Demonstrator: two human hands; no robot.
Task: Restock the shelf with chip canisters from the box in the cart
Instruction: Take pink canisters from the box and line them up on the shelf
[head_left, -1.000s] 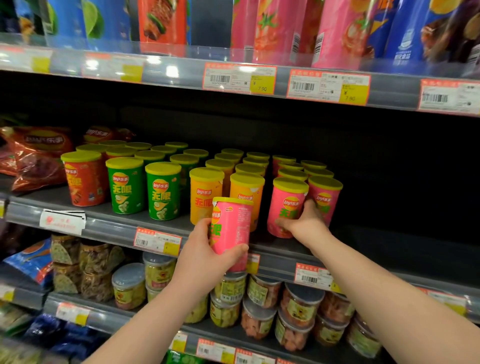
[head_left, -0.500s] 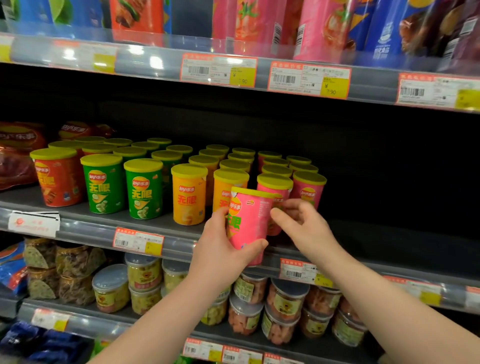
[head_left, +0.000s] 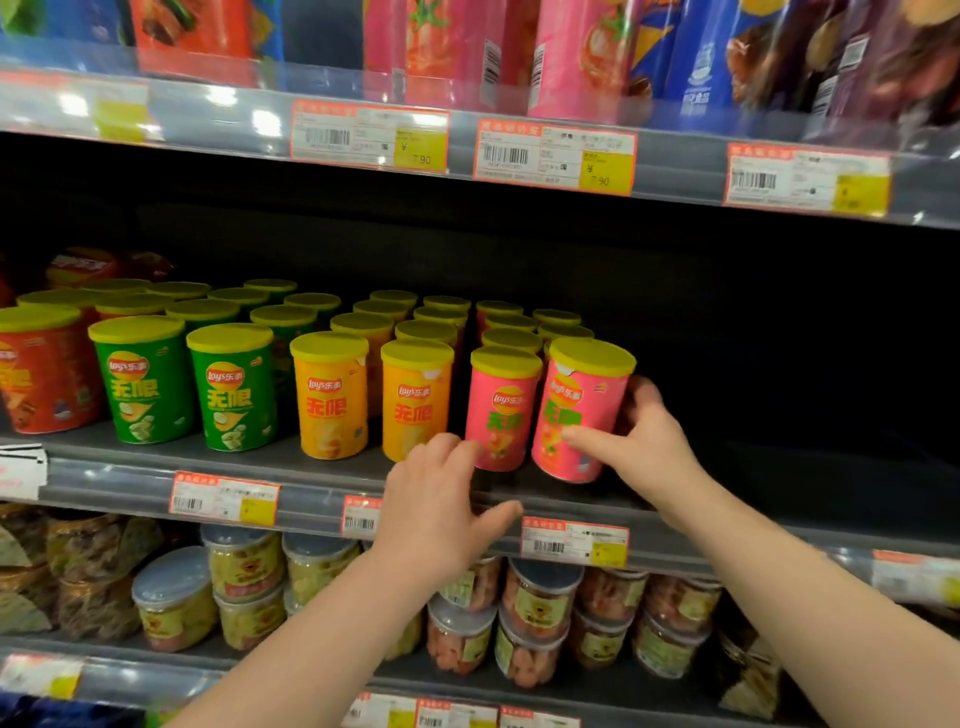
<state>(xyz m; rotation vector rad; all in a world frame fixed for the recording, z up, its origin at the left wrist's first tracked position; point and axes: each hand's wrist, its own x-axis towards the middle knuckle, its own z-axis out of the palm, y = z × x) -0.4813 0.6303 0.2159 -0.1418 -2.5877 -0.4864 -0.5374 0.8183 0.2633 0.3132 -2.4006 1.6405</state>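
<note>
Single head-worn wide-angle camera: faces forward and slightly down at the canister shelf (head_left: 119, 478), close in, shelf spanning the full frame width.

Canisters (head_left: 332, 395) stand in rows on the shelf (head_left: 311, 486).

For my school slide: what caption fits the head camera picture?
Right hand grips a pink chip canister on the shelf; left hand open just below.

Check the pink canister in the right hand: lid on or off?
On. A yellow lid sits flush across the top of the pink canister that the right hand grips.
</note>
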